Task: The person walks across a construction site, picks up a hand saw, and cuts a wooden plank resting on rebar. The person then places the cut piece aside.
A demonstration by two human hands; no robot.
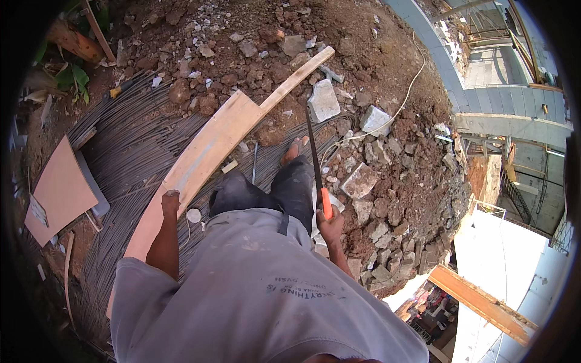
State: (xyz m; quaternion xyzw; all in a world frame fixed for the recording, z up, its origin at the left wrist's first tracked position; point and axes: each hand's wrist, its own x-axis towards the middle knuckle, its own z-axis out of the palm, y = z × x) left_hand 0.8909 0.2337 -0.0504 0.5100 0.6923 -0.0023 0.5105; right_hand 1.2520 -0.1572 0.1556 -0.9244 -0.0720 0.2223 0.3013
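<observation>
A long, pale wooden board runs slantwise on my left, with a thinner strip of wood reaching out past its far end. My left hand grips this board by its edge, fingers partly hidden. In my right hand is an orange-handled tool with a long, dark, narrow blade, pointing away from me. The blade shows nearly edge-on, so I cannot tell whether it is a saw. It is held apart from the board, over the edge of the rubble.
Thin steel rods cover the ground at left, beneath the board. Broken concrete and brown soil lie ahead and right, crossed by a pale cable. A flat panel lies far left, near a yellow-and-black-handled tool. My bare foot is among the rods.
</observation>
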